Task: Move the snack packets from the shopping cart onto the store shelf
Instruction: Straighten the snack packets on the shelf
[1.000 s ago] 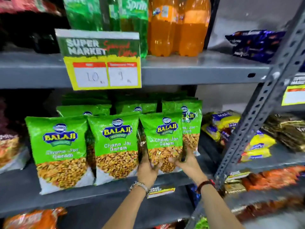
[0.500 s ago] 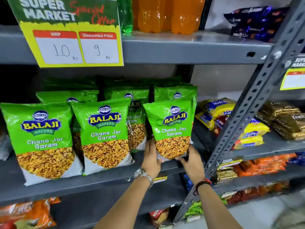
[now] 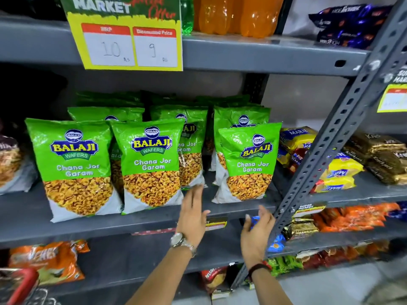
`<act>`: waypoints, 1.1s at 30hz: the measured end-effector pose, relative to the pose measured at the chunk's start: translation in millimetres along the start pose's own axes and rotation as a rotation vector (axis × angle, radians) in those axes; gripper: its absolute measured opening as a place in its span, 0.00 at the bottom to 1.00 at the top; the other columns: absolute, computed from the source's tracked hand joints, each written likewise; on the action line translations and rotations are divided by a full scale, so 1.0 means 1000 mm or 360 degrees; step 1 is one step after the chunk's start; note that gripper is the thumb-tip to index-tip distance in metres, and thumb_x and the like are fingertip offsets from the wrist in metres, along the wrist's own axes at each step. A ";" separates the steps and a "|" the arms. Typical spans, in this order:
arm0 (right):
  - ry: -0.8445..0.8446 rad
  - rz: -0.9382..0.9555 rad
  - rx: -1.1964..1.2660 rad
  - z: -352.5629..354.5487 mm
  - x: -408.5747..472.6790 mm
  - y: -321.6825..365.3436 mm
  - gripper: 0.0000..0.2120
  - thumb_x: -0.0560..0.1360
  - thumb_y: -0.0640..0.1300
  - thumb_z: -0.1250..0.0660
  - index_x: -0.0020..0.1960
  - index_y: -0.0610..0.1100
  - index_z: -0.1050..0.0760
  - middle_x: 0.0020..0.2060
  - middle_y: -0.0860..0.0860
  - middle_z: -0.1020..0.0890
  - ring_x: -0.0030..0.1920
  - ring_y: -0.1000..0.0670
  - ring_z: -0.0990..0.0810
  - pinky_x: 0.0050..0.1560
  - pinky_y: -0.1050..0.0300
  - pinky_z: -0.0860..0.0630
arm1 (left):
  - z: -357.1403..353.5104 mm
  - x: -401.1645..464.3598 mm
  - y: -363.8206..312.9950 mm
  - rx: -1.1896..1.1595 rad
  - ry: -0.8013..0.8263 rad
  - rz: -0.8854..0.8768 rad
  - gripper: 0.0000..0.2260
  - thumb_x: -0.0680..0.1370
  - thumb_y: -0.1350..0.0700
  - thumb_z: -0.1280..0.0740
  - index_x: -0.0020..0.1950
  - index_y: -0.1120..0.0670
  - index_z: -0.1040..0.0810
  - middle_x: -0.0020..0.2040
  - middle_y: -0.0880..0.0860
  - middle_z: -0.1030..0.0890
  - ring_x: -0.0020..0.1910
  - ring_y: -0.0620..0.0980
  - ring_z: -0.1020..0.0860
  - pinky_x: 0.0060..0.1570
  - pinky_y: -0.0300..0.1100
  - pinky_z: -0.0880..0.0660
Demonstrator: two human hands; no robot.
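Several green Balaji snack packets stand upright in rows on the grey middle shelf (image 3: 154, 222). The front row holds a left packet (image 3: 74, 168), a middle packet (image 3: 152, 166) and a right packet (image 3: 247, 164), which stands free near the shelf's right end. My left hand (image 3: 192, 216) hovers open just below and left of that right packet, fingers spread, touching nothing. My right hand (image 3: 256, 232) is open too, below the packet in front of the shelf edge. A red corner of the shopping cart (image 3: 19, 285) shows at the bottom left.
A slanted grey perforated upright (image 3: 330, 139) crosses right of my hands. Beyond it lie yellow biscuit packs (image 3: 339, 172) and brown ones. A yellow price sign (image 3: 132, 42) hangs from the upper shelf under orange bottles (image 3: 237, 14). Orange packets (image 3: 48, 258) sit on the lower shelf.
Both hands have let go of the right-hand green packet and drawn back downward; the packet now stands by itself on the shelf. The view has tilted slightly lower.
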State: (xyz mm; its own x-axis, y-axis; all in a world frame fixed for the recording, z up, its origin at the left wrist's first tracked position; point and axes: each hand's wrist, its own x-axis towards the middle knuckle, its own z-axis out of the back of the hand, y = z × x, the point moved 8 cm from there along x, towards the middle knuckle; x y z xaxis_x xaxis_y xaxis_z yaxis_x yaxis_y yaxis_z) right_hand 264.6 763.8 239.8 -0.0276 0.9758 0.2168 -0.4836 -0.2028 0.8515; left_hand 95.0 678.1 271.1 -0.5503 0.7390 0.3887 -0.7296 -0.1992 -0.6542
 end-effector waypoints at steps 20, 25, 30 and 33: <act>0.0767 0.0431 0.0000 -0.130 -0.041 0.101 0.26 0.71 0.43 0.32 0.65 0.37 0.37 0.62 0.38 0.28 0.65 0.41 0.32 0.64 0.47 0.31 | 0.089 -0.012 0.100 -0.0176 -0.0361 0.0576 0.30 0.71 0.63 0.32 0.69 0.64 0.42 0.66 0.67 0.32 0.67 0.64 0.35 0.64 0.53 0.35; 0.0616 0.0321 0.0029 -0.108 -0.027 0.084 0.16 0.71 0.40 0.32 0.53 0.34 0.34 0.50 0.38 0.26 0.55 0.38 0.28 0.51 0.46 0.30 | 0.069 -0.003 0.083 -0.0234 -0.0213 0.0460 0.30 0.71 0.61 0.31 0.69 0.64 0.41 0.66 0.66 0.31 0.67 0.62 0.33 0.65 0.51 0.35; 0.0646 0.0281 0.0096 -0.102 -0.028 0.086 0.23 0.71 0.39 0.32 0.62 0.38 0.36 0.60 0.39 0.29 0.62 0.41 0.30 0.60 0.49 0.31 | 0.062 -0.002 0.078 -0.0253 -0.0186 0.0467 0.29 0.73 0.63 0.34 0.70 0.62 0.43 0.67 0.65 0.33 0.67 0.62 0.35 0.66 0.51 0.36; 0.0373 0.0267 0.0210 -0.079 -0.049 0.089 0.24 0.72 0.39 0.32 0.64 0.40 0.38 0.63 0.41 0.34 0.62 0.42 0.30 0.63 0.47 0.30 | 0.079 -0.014 0.082 -0.0213 -0.0304 0.0372 0.27 0.72 0.64 0.33 0.69 0.60 0.40 0.67 0.65 0.32 0.68 0.60 0.36 0.66 0.54 0.35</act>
State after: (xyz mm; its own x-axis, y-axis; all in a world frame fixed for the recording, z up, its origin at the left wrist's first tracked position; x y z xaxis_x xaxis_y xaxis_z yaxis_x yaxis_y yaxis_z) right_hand 153.8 704.8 266.8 -0.3058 0.9169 0.2566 -0.3377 -0.3564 0.8712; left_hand 10.9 600.9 263.5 -0.7722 0.5464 0.3243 -0.5215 -0.2536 -0.8147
